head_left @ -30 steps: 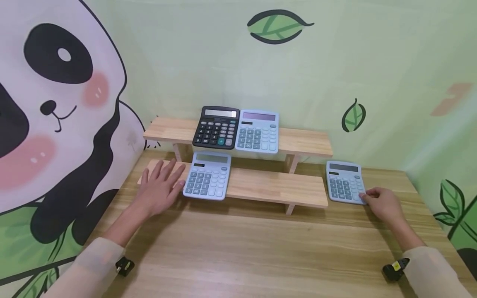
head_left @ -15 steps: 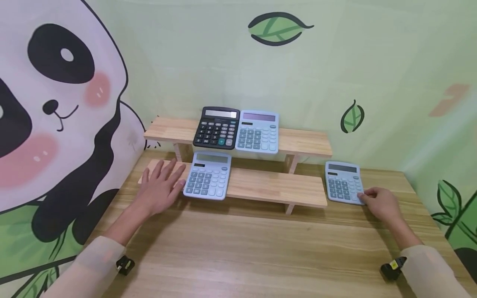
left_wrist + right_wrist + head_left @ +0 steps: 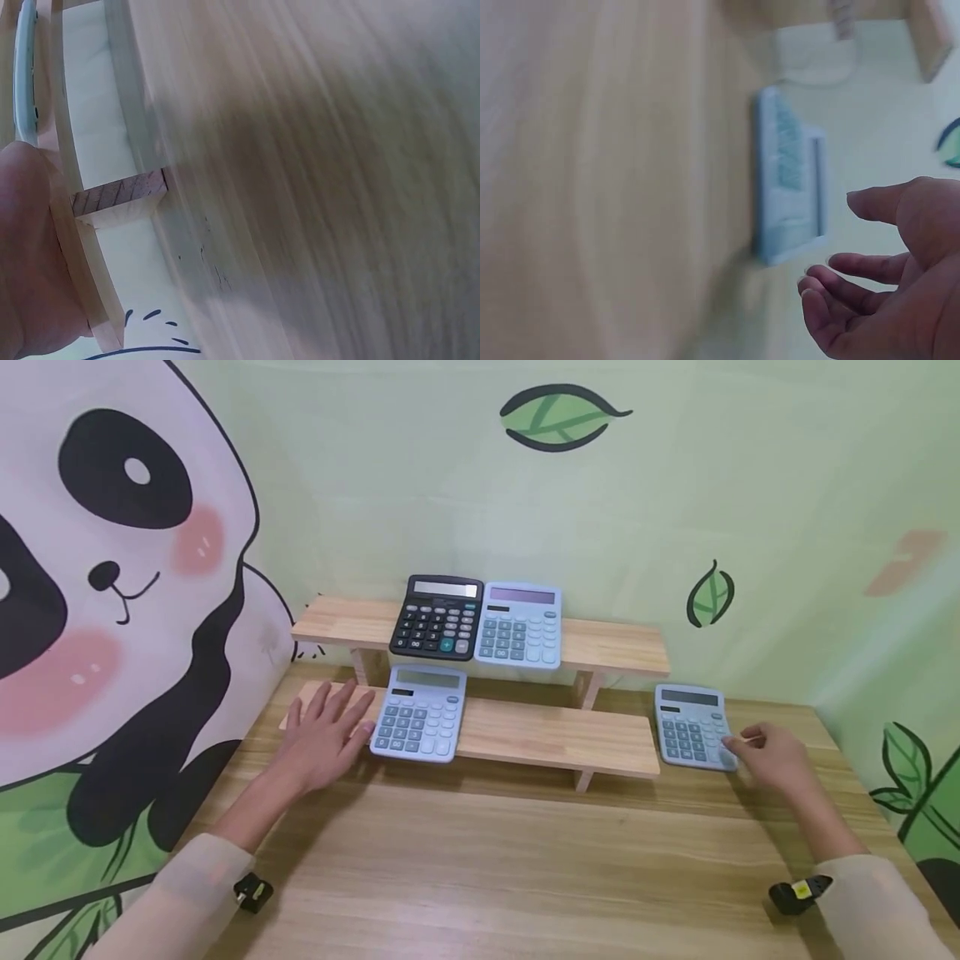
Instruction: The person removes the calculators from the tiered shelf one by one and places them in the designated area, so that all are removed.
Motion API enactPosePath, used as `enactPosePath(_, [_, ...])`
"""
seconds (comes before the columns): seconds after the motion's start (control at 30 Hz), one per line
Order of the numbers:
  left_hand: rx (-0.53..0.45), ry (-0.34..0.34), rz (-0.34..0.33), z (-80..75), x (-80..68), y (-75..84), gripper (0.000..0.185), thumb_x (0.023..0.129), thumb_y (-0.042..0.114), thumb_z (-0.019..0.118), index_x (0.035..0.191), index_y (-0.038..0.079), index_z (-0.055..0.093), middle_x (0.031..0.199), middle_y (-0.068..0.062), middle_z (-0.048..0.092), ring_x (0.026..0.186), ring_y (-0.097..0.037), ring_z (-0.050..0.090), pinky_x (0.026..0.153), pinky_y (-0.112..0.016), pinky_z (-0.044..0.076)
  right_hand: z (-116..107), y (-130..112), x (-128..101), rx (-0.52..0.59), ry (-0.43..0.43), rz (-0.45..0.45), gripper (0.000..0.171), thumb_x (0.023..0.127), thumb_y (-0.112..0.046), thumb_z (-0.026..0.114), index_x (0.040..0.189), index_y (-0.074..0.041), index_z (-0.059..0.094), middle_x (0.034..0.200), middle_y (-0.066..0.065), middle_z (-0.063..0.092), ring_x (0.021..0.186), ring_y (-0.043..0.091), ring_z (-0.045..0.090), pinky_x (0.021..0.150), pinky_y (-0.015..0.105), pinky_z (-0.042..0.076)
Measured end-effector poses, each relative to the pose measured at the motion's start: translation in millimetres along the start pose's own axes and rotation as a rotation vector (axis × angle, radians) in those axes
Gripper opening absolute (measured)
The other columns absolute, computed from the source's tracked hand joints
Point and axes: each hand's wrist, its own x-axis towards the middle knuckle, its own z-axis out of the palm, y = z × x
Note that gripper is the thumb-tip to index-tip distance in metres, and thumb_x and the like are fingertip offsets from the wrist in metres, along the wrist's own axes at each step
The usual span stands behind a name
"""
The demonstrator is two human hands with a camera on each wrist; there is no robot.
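I've got the right hand (image 3: 776,758) hovering just off the near right corner of the light blue desk calculator (image 3: 692,727) that lies flat on the pale wooden table (image 3: 525,868), to the right of the two-tier wooden shelf. The right wrist view shows that hand (image 3: 889,285) loose, fingers (image 3: 840,289) gently curled and parted, gripping nothing, with a gap of table between them and the calculator's (image 3: 787,176) edge; in the head view the fingertips look almost at its corner, and I can't tell whether they touch. My left hand (image 3: 326,735) lies flat and spread on the left end of the lower wooden shelf board (image 3: 547,739), fingers straight, its thumb side right up against a second light blue calculator (image 3: 417,723) on that board. The left wrist view only gives me the heel of that hand (image 3: 30,255) pressed against the shelf edge, with much blur. On the upper wooden shelf board (image 3: 615,647) a black calculator (image 3: 438,617) and a third light blue calculator (image 3: 520,625) sit side by side, touching.
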Motion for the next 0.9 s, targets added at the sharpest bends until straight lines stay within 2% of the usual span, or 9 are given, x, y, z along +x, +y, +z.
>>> enactPosePath(0.17, [-0.039,0.015,0.014,-6.5,0.8,-1.6,0.066,0.101,0.064,0.024,0.157,0.029,0.031,0.164,-0.009,0.019,0.149,-0.043,0.009,0.111,-0.073,0.002,-22,-30,-11,0.034,0.116,-0.087,0.064,0.102,-0.046,0.049,0.126,0.013,0.053,0.118,0.034,0.057,0.106,0.048,0.054,0.079,0.055,0.05])
enactPosePath(0.27, [-0.065,0.01,0.03,-11.8,2.8,-2.8,0.066,0.1,0.065,0.029,0.155,0.029,0.037,0.163,-0.009,0.024,0.149,-0.044,0.012,0.111,-0.074,0.003,-31,-54,-21,0.053,0.149,-0.118,0.065,0.1,-0.052,0.048,0.126,0.007,0.057,0.116,0.028,0.06,0.105,0.043,0.056,0.076,0.048,0.051])
enactPosePath(0.33, [-0.073,-0.005,0.039,-15.8,4.2,-4.2,0.066,0.099,0.067,0.031,0.154,0.03,0.038,0.162,-0.009,0.025,0.149,-0.043,0.012,0.11,-0.074,0.004,-34,-72,-27,0.083,0.137,-0.154,0.063,0.1,-0.053,0.049,0.125,0.004,0.059,0.113,0.024,0.063,0.1,0.038,0.059,0.073,0.04,0.051])
enactPosePath(0.47, [-0.07,-0.027,0.074,-22.8,4.6,-7.0,0.065,0.099,0.066,0.035,0.153,0.03,0.04,0.162,-0.009,0.025,0.149,-0.042,0.013,0.11,-0.074,0.007,-29,-110,-36,0.181,0.037,-0.257,0.052,0.1,-0.049,0.053,0.123,-0.002,0.06,0.107,0.015,0.066,0.093,0.028,0.062,0.07,0.029,0.053])
enactPosePath(0.57, [-0.057,-0.024,0.094,-23.5,3.0,-8.8,0.063,0.1,0.063,0.036,0.153,0.03,0.04,0.162,-0.009,0.026,0.148,-0.042,0.014,0.111,-0.073,0.01,-18,-135,-36,0.298,-0.075,-0.306,0.048,0.1,-0.047,0.055,0.124,-0.005,0.06,0.109,0.014,0.067,0.095,0.027,0.064,0.073,0.027,0.055])
enactPosePath(0.67, [-0.038,-0.028,0.099,-20.4,0.9,-9.8,0.063,0.1,0.063,0.034,0.154,0.031,0.038,0.162,-0.01,0.025,0.148,-0.042,0.014,0.111,-0.072,0.01,-3,-156,-35,0.406,-0.171,-0.319,0.048,0.099,-0.047,0.057,0.124,-0.006,0.06,0.114,0.017,0.066,0.101,0.03,0.064,0.081,0.035,0.057])
enactPosePath(0.8, [-0.027,-0.036,0.099,-15.9,0.1,-8.9,0.064,0.1,0.066,0.031,0.155,0.034,0.035,0.163,-0.009,0.024,0.149,-0.041,0.013,0.112,-0.072,0.008,18,-177,-32,0.537,-0.258,-0.314,0.048,0.098,-0.047,0.059,0.123,-0.007,0.062,0.119,0.021,0.065,0.106,0.034,0.064,0.089,0.044,0.055])
enactPosePath(0.9, [-0.035,-0.022,0.105,-14.8,1.4,-7.7,0.063,0.1,0.065,0.031,0.155,0.034,0.035,0.162,-0.009,0.025,0.149,-0.041,0.013,0.112,-0.071,0.009,30,-193,-26,0.644,-0.294,-0.31,0.046,0.098,-0.045,0.059,0.123,-0.006,0.063,0.121,0.022,0.065,0.107,0.033,0.065,0.091,0.044,0.054])
